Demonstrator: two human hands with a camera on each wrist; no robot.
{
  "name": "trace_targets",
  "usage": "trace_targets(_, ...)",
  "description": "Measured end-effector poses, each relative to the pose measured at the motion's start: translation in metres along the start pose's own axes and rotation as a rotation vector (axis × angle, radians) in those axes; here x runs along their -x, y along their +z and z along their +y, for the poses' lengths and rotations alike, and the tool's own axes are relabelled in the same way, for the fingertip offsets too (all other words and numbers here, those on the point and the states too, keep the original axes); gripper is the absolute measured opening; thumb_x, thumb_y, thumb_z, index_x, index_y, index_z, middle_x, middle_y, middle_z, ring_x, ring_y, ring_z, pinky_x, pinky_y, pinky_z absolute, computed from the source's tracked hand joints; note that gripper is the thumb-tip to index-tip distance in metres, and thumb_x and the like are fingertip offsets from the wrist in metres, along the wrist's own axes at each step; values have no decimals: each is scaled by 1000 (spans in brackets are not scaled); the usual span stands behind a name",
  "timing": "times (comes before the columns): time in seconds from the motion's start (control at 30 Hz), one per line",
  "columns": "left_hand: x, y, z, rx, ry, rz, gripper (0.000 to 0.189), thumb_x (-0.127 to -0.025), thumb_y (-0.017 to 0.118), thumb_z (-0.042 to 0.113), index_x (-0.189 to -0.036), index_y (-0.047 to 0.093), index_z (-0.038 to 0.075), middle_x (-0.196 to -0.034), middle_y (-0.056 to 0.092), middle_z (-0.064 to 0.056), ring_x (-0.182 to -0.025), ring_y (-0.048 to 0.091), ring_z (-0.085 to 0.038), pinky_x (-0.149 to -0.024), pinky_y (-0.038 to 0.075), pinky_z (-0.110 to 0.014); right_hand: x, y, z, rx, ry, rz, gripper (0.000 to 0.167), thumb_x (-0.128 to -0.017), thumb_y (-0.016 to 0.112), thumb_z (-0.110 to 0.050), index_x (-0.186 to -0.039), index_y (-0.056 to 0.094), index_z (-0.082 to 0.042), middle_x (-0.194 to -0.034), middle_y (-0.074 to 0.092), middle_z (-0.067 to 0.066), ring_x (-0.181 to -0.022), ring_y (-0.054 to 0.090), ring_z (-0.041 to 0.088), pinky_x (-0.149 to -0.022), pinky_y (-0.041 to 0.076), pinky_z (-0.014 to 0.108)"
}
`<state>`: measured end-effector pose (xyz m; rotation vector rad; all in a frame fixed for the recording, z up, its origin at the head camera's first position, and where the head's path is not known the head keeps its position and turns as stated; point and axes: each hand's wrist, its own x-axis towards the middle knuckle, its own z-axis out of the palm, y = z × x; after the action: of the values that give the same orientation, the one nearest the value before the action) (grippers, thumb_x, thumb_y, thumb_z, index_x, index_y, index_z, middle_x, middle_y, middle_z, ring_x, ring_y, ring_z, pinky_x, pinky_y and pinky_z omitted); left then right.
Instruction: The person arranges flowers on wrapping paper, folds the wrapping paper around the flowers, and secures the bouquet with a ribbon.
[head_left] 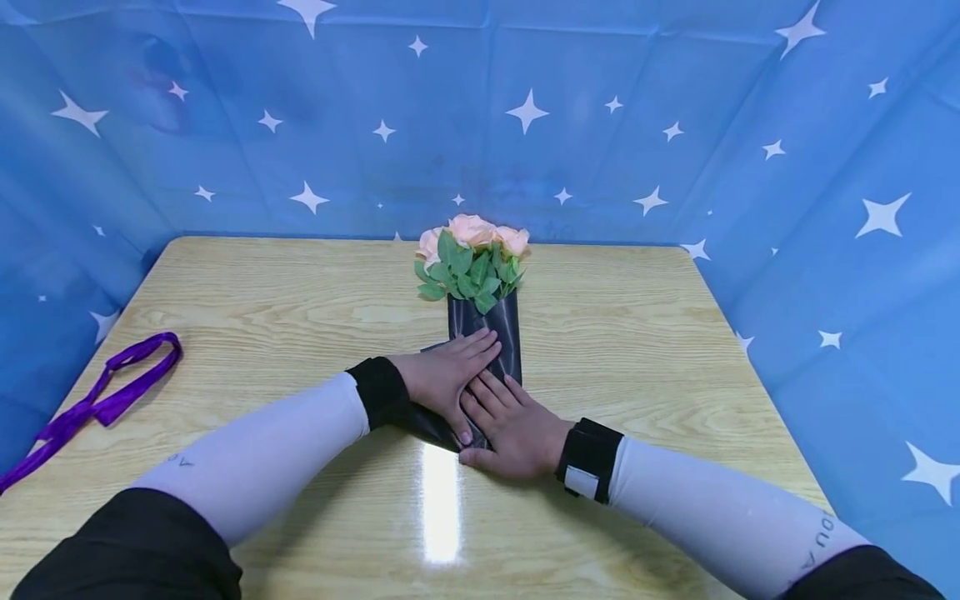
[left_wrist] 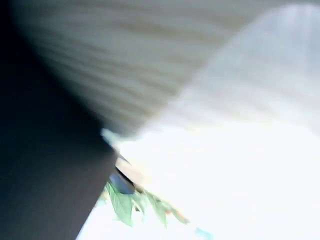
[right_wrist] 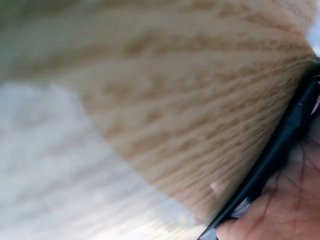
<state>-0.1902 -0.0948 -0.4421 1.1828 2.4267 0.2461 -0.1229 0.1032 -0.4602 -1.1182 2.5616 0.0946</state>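
Note:
A bouquet of pale pink roses [head_left: 472,231] with green leaves [head_left: 472,271] lies at the middle of the table, its stems hidden in black wrapping paper [head_left: 507,329]. My left hand [head_left: 448,372] lies flat across the wrapping, fingers pointing up and right. Just below it my right hand [head_left: 517,429] presses on the lower part of the wrapping with straight fingers, its fingertips close to the left palm. Leaves [left_wrist: 122,202] show past the dark blur in the left wrist view. In the right wrist view the palm [right_wrist: 280,215] rests against the black paper's edge [right_wrist: 255,175].
A purple ribbon [head_left: 112,400] lies loosely looped along the left side of the wooden table [head_left: 637,333]. Behind the table and along its sides hangs a blue cloth [head_left: 450,108] with white stars. A bright reflection shows on the tabletop in front of the hands.

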Motion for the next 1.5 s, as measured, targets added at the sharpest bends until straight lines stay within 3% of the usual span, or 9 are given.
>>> trace_targets(0.13, -2, 7, -10, -35, -40, 57, 146, -70, 83, 73, -165, 0, 0, -174, -8, -18, -162, -13, -31, -133, 4, -44, 1, -2, -1, -43, -9, 2, 100, -98, 35, -79, -168, 6, -14, -176, -6, 6, -163, -12, 26, -131, 4, 55)
trace_targets(0.27, -1, 9, -8, -39, -75, 67, 147, -70, 81, 77, -165, -2, 0, -174, -9, -17, -162, -14, -31, -133, 5, -43, 10, -2, -7, -96, 17, 27, 103, -97, 37, -80, -167, 10, -10, -175, -4, 9, -163, -10, 27, -131, 7, 54)
trace_targets(0.4, 0, 10, -5, -41, -63, 71, 148, -69, 81, 77, -165, 1, -2, -174, -8, -19, -162, -12, -33, -132, 5, -44, 17, 0, -8, -155, 60, 53, 103, -99, 35, -79, -165, 14, -2, -174, -2, 16, -163, -7, 31, -132, 9, 49)
trace_targets(0.63, 3, 1, 3, -110, -62, 59, 147, -69, 83, 75, -163, 5, -7, -173, -2, -25, -162, -5, -38, -132, 8, -45, -4, -22, 27, -282, 127, 89, 90, -107, 34, -64, -162, 14, 5, -172, 7, 22, -162, 4, 36, -131, 14, 51)
trace_targets(0.9, 1, -4, 9, -158, -78, 44, 147, -67, 82, 78, -163, 9, -7, -172, -1, -27, -162, -4, -38, -133, 8, -43, -40, -39, 79, -179, 257, 100, 82, -110, 25, -60, -163, 18, 3, -172, 10, 22, -162, 8, 35, -129, 13, 61)
trace_targets(1.07, 4, -8, 8, -159, -94, 29, 148, -69, 80, 79, -163, 4, -7, -172, -4, -27, -162, -6, -38, -133, 8, -42, -56, -56, 98, -184, 248, 53, 78, -112, 24, -56, -163, 18, 2, -173, 11, 20, -163, 6, 33, -128, 13, 62)
trace_targets(1.17, 6, -10, 6, -155, -113, 26, 150, -69, 80, 79, -164, 1, -5, -173, -5, -25, -162, -7, -38, -133, 8, -42, -63, -63, 104, -185, 254, 29, 82, -110, 25, -62, -164, 16, -1, -174, 8, 18, -163, 4, 31, -129, 10, 61)
trace_targets(1.33, 5, -10, 3, -163, -98, 37, 150, -68, 80, 80, -163, 2, -6, -172, -3, -27, -162, -4, -39, -132, 9, -43, -72, -61, 118, -134, 318, 17, 92, -105, 30, -71, -166, 9, -5, -175, 1, 14, -164, 1, 29, -130, 5, 59)
trace_targets(1.5, 1, -7, 1, -172, -100, 33, 150, -67, 80, 80, -163, 3, -6, -173, -2, -26, -162, -3, -39, -132, 9, -42, -77, -48, 128, -74, 326, 27, 95, -104, 32, -70, -166, 4, -4, -175, -3, 14, -163, -1, 31, -131, 4, 57)
